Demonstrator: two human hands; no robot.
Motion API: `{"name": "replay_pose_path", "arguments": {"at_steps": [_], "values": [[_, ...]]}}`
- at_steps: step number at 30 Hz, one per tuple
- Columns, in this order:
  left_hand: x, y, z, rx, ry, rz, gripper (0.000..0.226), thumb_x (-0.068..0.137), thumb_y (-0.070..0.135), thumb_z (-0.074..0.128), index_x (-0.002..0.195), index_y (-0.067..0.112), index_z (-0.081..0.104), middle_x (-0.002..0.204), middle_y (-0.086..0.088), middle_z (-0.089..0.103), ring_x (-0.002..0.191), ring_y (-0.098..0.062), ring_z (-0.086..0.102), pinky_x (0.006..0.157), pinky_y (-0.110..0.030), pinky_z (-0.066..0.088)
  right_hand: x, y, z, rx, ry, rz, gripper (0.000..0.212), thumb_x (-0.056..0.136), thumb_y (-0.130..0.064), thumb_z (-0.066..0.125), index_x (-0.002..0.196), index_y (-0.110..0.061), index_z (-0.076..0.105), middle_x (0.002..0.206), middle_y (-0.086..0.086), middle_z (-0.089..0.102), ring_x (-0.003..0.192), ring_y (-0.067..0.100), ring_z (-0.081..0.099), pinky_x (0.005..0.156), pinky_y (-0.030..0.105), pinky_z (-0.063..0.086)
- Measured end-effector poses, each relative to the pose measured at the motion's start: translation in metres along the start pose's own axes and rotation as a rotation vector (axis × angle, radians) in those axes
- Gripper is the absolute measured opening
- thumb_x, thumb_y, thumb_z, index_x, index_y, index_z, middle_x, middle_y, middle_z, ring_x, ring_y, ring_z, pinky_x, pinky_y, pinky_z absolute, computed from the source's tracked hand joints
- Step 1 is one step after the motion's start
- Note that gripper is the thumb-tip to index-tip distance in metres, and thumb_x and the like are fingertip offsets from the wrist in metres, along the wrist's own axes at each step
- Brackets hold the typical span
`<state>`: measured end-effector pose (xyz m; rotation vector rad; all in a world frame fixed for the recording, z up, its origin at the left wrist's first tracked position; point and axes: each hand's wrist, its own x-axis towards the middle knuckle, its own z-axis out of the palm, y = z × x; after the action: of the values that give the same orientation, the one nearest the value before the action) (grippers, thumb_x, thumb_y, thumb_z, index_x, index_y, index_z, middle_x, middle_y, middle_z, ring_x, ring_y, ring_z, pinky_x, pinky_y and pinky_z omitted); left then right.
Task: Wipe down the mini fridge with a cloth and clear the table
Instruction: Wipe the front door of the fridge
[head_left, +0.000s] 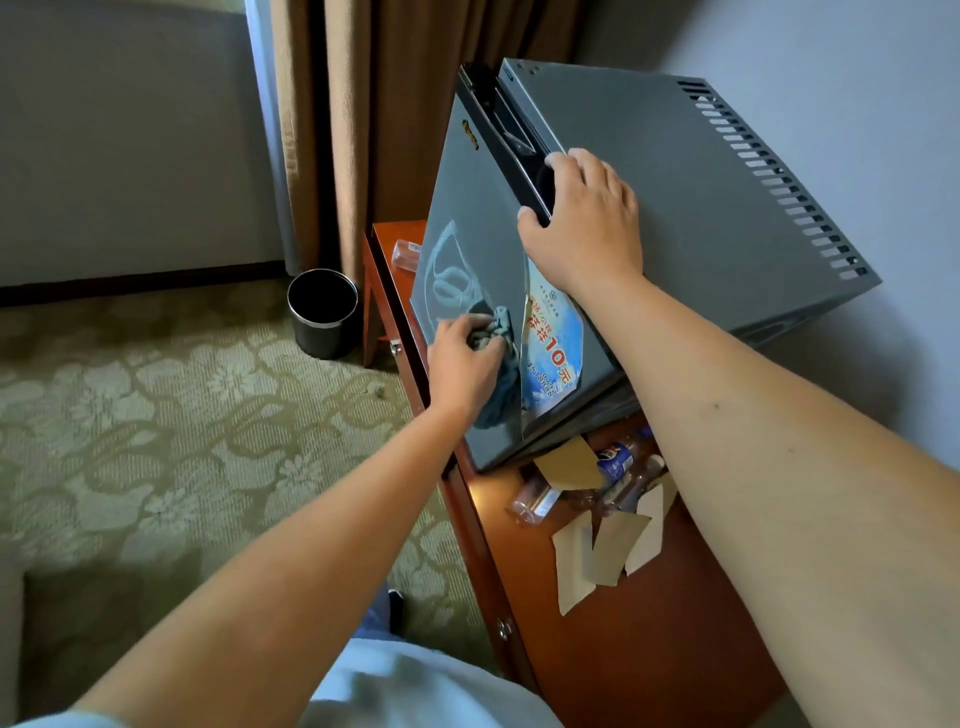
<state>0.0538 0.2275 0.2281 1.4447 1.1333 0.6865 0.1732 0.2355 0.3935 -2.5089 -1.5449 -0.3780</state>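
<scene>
A grey mini fridge (675, 171) stands on a reddish wooden table (597, 649) against the wall. My left hand (462, 364) grips a bunched grey-blue cloth (496, 358) and presses it against the fridge door, just left of a blue sticker (550, 348). Wet wipe marks show on the door above the cloth. My right hand (584, 218) grips the door's top edge, fingers curled over it. On the table below lie empty plastic bottles (618, 467) and torn pieces of beige paper (602, 551).
A black waste bin (323, 312) stands on the patterned carpet (156, 415) left of the table. Brown curtains (358, 130) hang behind it. Another clear bottle (406, 253) lies on the table behind the fridge. A grey seat corner (78, 623) is at lower left.
</scene>
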Motion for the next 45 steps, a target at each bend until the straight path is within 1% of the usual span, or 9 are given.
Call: {"name": "replay_pose_path", "arguments": {"at_steps": [7,16,19,23,26,31,35,41,45], "values": [[-0.072,-0.094,0.028,0.181,-0.197,-0.112,0.022,0.083,0.034,0.069,0.104,0.04,0.066,0.109,0.013,0.056,0.109,-0.022,0.056,0.103,-0.046,0.049,-0.001,0.001,0.0,-0.017,-0.008,-0.009,0.059,0.095,-0.046,0.048,0.148,-0.021,0.043,0.159,0.006,0.039,0.148,0.024,0.033,0.122,0.044,0.024],[-0.003,-0.002,0.004,-0.05,0.041,0.021,0.024,0.086,0.037,0.068,0.11,0.039,0.067,0.116,0.011,0.056,0.118,-0.021,0.055,0.105,-0.044,0.047,-0.002,0.001,0.0,-0.037,-0.003,-0.024,0.059,0.095,-0.045,0.048,0.149,-0.019,0.042,0.159,0.008,0.038,0.149,0.026,0.031,0.122,0.045,0.023],[-0.009,-0.019,0.011,-0.065,0.016,-0.023,0.024,0.088,0.038,0.067,0.112,0.037,0.067,0.119,0.01,0.056,0.116,-0.02,0.056,0.104,-0.044,0.049,-0.002,0.0,0.002,-0.037,-0.004,-0.022,0.059,0.095,-0.044,0.049,0.148,-0.02,0.043,0.159,0.008,0.039,0.148,0.026,0.032,0.122,0.045,0.024],[-0.037,-0.079,0.03,0.06,-0.098,-0.206,0.023,0.083,0.041,0.066,0.107,0.042,0.065,0.119,0.006,0.058,0.108,-0.024,0.06,0.098,-0.049,0.054,-0.001,0.001,0.003,-0.033,-0.005,-0.021,0.058,0.095,-0.045,0.048,0.147,-0.02,0.044,0.157,0.007,0.04,0.146,0.026,0.035,0.12,0.045,0.027],[-0.056,-0.096,0.034,0.11,-0.148,-0.298,0.024,0.085,0.033,0.072,0.108,0.035,0.07,0.117,0.003,0.065,0.1,-0.021,0.065,0.094,-0.046,0.057,-0.001,0.002,0.002,-0.039,-0.011,-0.02,0.058,0.095,-0.045,0.048,0.147,-0.02,0.043,0.158,0.007,0.039,0.147,0.026,0.034,0.12,0.044,0.027],[-0.024,-0.061,0.021,-0.063,-0.058,-0.231,0.023,0.085,0.03,0.069,0.108,0.036,0.069,0.119,0.002,0.069,0.094,-0.015,0.068,0.084,-0.04,0.062,-0.001,0.001,0.002,-0.042,-0.007,-0.016,0.058,0.095,-0.045,0.048,0.147,-0.021,0.043,0.158,0.006,0.039,0.147,0.025,0.034,0.12,0.043,0.027],[0.003,-0.02,0.007,-0.119,0.037,-0.117,0.028,0.083,0.034,0.069,0.111,0.034,0.072,0.114,0.008,0.068,0.097,-0.012,0.066,0.083,-0.031,0.056,0.0,0.0,0.003,-0.037,0.003,-0.013,0.057,0.093,-0.044,0.049,0.145,-0.021,0.045,0.156,0.005,0.041,0.144,0.025,0.037,0.119,0.044,0.03],[-0.028,-0.066,0.022,-0.064,-0.081,-0.309,0.019,0.084,0.033,0.069,0.102,0.039,0.066,0.115,0.004,0.069,0.087,-0.013,0.069,0.078,-0.039,0.063,0.0,0.0,0.001,-0.042,0.004,-0.017,0.056,0.093,-0.045,0.048,0.143,-0.021,0.045,0.154,0.005,0.042,0.143,0.025,0.038,0.117,0.043,0.032],[-0.052,-0.077,0.024,-0.05,-0.127,-0.357,0.019,0.087,0.023,0.07,0.106,0.028,0.069,0.104,0.006,0.071,0.08,-0.006,0.066,0.066,-0.028,0.057,0.0,0.0,0.002,-0.04,0.007,-0.022,0.056,0.093,-0.045,0.048,0.143,-0.021,0.045,0.154,0.005,0.043,0.142,0.024,0.039,0.116,0.043,0.033]]}}
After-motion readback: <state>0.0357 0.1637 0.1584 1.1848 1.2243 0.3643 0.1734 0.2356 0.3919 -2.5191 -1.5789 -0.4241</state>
